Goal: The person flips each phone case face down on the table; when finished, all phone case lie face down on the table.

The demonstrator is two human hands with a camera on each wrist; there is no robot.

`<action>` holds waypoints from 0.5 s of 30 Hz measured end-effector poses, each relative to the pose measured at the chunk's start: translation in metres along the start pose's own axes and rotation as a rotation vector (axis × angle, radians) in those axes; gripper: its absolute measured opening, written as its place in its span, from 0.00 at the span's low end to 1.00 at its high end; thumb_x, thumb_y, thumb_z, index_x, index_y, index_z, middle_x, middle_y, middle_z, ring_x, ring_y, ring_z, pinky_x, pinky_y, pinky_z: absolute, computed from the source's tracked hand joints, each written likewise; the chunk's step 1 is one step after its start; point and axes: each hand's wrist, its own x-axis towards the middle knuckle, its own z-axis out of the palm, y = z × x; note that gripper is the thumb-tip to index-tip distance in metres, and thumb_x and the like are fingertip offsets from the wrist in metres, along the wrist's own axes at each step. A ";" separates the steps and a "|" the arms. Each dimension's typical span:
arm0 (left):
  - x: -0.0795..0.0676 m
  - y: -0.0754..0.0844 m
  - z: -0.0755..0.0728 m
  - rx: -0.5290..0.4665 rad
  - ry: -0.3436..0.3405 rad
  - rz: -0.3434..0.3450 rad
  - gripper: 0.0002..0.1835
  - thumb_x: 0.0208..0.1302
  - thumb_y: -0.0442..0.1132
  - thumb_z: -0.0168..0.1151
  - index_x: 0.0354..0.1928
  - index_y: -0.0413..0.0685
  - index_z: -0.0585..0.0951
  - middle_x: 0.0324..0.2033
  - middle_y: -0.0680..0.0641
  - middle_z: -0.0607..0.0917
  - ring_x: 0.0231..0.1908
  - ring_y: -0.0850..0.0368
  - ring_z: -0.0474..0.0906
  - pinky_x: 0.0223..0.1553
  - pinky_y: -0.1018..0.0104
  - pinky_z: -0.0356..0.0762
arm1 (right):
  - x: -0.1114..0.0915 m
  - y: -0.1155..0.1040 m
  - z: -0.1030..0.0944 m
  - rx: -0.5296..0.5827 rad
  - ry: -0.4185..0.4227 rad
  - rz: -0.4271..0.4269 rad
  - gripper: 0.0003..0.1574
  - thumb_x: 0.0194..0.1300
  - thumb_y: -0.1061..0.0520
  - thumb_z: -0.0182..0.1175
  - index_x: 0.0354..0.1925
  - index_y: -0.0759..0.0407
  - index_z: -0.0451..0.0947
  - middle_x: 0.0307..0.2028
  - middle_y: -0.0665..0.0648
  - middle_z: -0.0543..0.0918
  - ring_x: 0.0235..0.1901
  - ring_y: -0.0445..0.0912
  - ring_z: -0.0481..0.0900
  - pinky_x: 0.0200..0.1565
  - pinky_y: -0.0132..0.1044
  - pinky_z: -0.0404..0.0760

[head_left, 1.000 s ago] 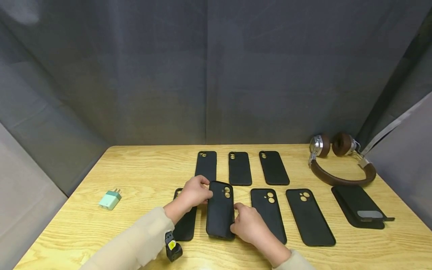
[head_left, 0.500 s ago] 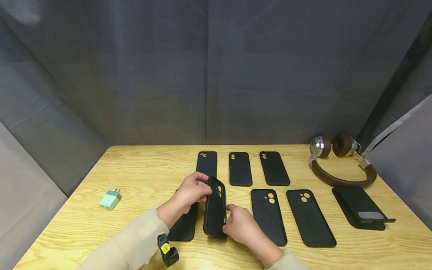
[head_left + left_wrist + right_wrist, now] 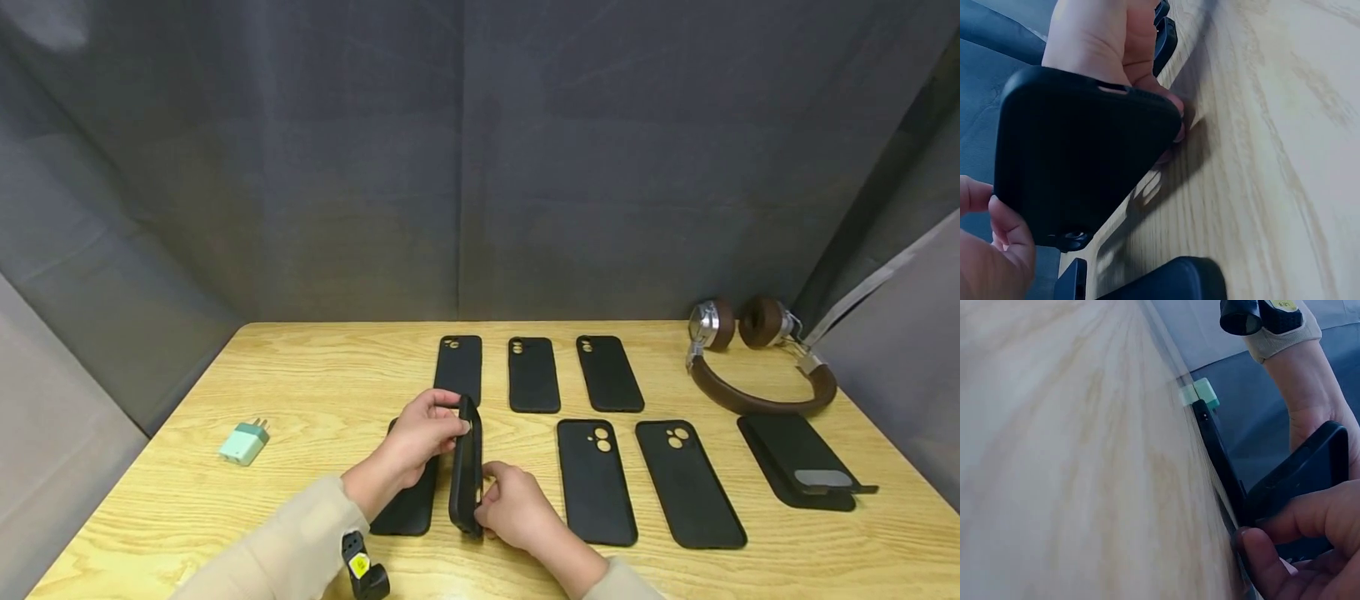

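Note:
A black phone case (image 3: 467,467) stands on its long side between my hands, seen nearly edge-on in the head view. My left hand (image 3: 420,437) pinches it near its upper end, thumb on the near face. With thumb and fingers, my right hand (image 3: 517,504) pinches the lower end. The left wrist view shows the broad dark face of the case (image 3: 1079,150) tilted over the wood, a slot in its lower edge and the camera opening near the far end. Another black phone case (image 3: 408,504) lies flat under my left wrist, partly hidden.
Three black phone cases lie in a back row, the middle one (image 3: 533,375) beyond my hands. Two more, a nearer case (image 3: 597,483) and a farther case (image 3: 690,483), lie right. Beyond are a black case with a grey strip (image 3: 795,458), brown headphones (image 3: 761,400) and, left, a green plug adapter (image 3: 245,443).
The phone case has turned from showing its broad camera side to nearly edge-on. Both hands have shifted left with it, keeping their grip.

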 end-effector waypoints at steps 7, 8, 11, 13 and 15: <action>-0.001 -0.001 0.000 -0.025 -0.003 -0.009 0.22 0.54 0.26 0.58 0.53 0.36 0.67 0.24 0.51 0.73 0.18 0.63 0.66 0.25 0.71 0.68 | 0.002 -0.001 0.006 -0.030 -0.004 -0.017 0.32 0.44 0.71 0.57 0.53 0.75 0.69 0.16 0.52 0.75 0.13 0.41 0.71 0.17 0.32 0.66; -0.001 -0.001 0.000 -0.027 -0.003 -0.012 0.23 0.54 0.25 0.58 0.53 0.36 0.67 0.24 0.51 0.73 0.17 0.63 0.67 0.25 0.71 0.68 | 0.003 -0.001 0.007 -0.050 -0.003 -0.020 0.33 0.43 0.71 0.57 0.53 0.75 0.69 0.15 0.51 0.75 0.13 0.41 0.70 0.17 0.31 0.65; -0.002 -0.003 0.002 -0.022 -0.005 -0.022 0.23 0.55 0.26 0.58 0.53 0.36 0.66 0.24 0.50 0.72 0.17 0.64 0.68 0.24 0.72 0.70 | 0.004 -0.001 0.010 -0.103 0.001 -0.039 0.32 0.44 0.72 0.56 0.53 0.75 0.69 0.15 0.50 0.73 0.14 0.41 0.68 0.16 0.31 0.64; -0.002 -0.004 0.003 -0.014 -0.006 -0.026 0.23 0.55 0.25 0.58 0.53 0.36 0.66 0.24 0.50 0.72 0.16 0.64 0.68 0.23 0.72 0.70 | 0.005 -0.002 0.011 -0.135 0.010 -0.053 0.32 0.44 0.72 0.56 0.53 0.74 0.69 0.15 0.50 0.71 0.14 0.41 0.66 0.17 0.30 0.62; -0.002 -0.004 0.004 -0.005 -0.003 -0.024 0.22 0.54 0.26 0.58 0.52 0.36 0.66 0.24 0.50 0.72 0.16 0.64 0.68 0.23 0.73 0.71 | 0.005 -0.003 0.012 -0.150 0.022 -0.063 0.31 0.44 0.73 0.55 0.52 0.74 0.70 0.15 0.49 0.68 0.14 0.41 0.64 0.17 0.30 0.61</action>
